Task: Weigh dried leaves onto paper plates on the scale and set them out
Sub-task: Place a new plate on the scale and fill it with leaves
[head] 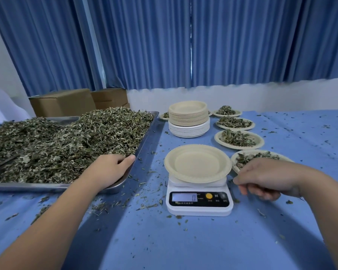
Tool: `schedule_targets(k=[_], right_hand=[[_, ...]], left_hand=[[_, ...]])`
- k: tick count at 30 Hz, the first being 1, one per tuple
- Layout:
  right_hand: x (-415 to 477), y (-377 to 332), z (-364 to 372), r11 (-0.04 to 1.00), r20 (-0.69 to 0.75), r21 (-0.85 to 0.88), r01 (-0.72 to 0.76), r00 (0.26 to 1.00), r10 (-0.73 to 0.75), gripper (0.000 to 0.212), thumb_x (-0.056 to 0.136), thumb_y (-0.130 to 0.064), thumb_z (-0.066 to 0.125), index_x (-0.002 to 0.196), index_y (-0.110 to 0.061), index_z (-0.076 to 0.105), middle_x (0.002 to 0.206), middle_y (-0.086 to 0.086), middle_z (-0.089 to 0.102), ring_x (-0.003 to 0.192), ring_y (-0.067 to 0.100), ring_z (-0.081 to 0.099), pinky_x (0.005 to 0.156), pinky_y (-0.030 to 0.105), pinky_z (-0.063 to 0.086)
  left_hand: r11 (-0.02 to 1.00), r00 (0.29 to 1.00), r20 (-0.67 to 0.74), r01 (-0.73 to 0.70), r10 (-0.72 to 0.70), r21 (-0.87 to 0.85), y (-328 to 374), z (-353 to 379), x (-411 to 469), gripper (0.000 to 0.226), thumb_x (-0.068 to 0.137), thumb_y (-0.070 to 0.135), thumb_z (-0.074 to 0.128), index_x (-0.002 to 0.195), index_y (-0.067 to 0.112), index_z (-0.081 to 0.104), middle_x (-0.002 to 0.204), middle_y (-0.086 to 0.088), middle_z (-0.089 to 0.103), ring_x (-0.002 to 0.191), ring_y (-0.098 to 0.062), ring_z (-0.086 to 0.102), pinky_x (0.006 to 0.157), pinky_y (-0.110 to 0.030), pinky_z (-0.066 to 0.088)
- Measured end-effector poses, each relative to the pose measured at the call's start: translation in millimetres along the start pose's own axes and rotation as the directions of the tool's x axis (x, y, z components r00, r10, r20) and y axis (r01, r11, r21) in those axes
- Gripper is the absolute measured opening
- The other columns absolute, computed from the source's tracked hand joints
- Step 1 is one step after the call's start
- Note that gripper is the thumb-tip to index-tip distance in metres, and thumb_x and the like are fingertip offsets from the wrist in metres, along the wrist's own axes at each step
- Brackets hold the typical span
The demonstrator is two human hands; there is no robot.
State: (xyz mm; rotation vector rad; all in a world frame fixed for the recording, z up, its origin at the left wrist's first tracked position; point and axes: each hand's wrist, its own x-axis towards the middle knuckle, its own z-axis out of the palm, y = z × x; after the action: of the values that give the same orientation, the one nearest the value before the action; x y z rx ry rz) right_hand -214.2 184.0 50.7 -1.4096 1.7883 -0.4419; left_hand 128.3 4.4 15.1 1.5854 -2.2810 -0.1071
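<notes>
A white digital scale (199,199) stands on the blue cloth, and its display reads 0. An empty beige paper plate (197,162) sits on it. To the left, a big steel tray (145,136) is heaped with dried leaves (66,141). My left hand (109,168) rests on the leaves at the tray's near right corner, thumb stretched along the rim and fingertips buried in the leaves. My right hand (261,178) hovers just right of the scale with its fingers hanging loosely curled and holding nothing. It covers the near edge of a filled plate (258,155).
A tall stack of paper plates (188,117) stands behind the scale. Three more filled plates (238,139) line up toward the back right, and another peeks out left of the stack (165,114). Cardboard boxes (62,102) sit behind the tray. Leaf scraps litter the cloth.
</notes>
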Motion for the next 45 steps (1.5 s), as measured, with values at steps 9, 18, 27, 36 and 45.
schedule_targets(k=[9, 18, 27, 36, 45], right_hand=[[5, -1, -4, 0.992, -0.443, -0.101, 0.075, 0.890, -0.112, 0.035, 0.087, -0.021, 0.056, 0.053, -0.016, 0.060, 0.044, -0.001, 0.043, 0.037, 0.015, 0.033, 0.041, 0.020, 0.029], [10, -4, 2, 0.966, -0.573, -0.152, 0.210, 0.778, -0.259, 0.035, 0.093, -0.032, 0.055, 0.061, -0.021, 0.066, 0.051, 0.004, 0.053, 0.033, 0.007, 0.031, 0.044, 0.022, 0.030], [13, -1, 6, 0.944, -0.594, -0.153, 0.292, 0.736, -0.325, 0.037, 0.094, -0.027, 0.056, 0.060, -0.016, 0.064, 0.036, -0.008, 0.034, 0.031, 0.009, 0.027, 0.033, 0.014, 0.023], [17, -2, 8, 0.943, -0.589, -0.194, 0.271, 0.737, -0.333, 0.036, 0.093, -0.029, 0.056, 0.059, -0.021, 0.066, 0.036, -0.008, 0.039, 0.034, 0.008, 0.032, 0.038, 0.016, 0.028], [19, -1, 9, 0.950, -0.591, -0.217, 0.226, 0.743, -0.312, 0.036, 0.093, -0.032, 0.057, 0.059, -0.022, 0.066, 0.036, -0.009, 0.038, 0.035, 0.008, 0.033, 0.041, 0.021, 0.025]], left_hand=[[0.996, 0.936, 0.348, 0.013, -0.045, 0.093, 4, -16, -21, 0.092, 0.076, 0.081, 0.005, 0.146, 0.032, 0.039, 0.152, 0.003, 0.039, 0.137, -0.020, 0.039, 0.112, -0.037, 0.026], [0.995, 0.990, 0.130, -0.068, 0.058, 0.073, 8, -14, -37, 0.046, 0.092, 0.065, 0.031, 0.087, 0.031, 0.061, 0.065, 0.003, 0.063, 0.058, -0.004, 0.058, 0.054, -0.026, 0.041], [0.999, 0.999, 0.051, -0.007, 0.009, -0.038, 3, -21, -30, 0.051, 0.093, 0.054, 0.050, 0.083, 0.006, 0.064, 0.052, -0.003, 0.050, 0.041, -0.010, 0.036, 0.045, -0.025, 0.026], [0.998, 0.977, 0.205, -0.059, 0.062, -0.021, -3, -32, -22, 0.037, 0.098, 0.046, 0.046, 0.081, 0.016, 0.061, 0.063, -0.001, 0.058, 0.050, -0.008, 0.046, 0.051, -0.024, 0.035], [0.992, 0.957, 0.263, -0.123, 0.122, -0.016, -4, -29, -18, 0.016, 0.102, 0.034, 0.042, 0.103, 0.034, 0.058, 0.061, 0.006, 0.060, 0.047, -0.005, 0.046, 0.049, -0.021, 0.038]])
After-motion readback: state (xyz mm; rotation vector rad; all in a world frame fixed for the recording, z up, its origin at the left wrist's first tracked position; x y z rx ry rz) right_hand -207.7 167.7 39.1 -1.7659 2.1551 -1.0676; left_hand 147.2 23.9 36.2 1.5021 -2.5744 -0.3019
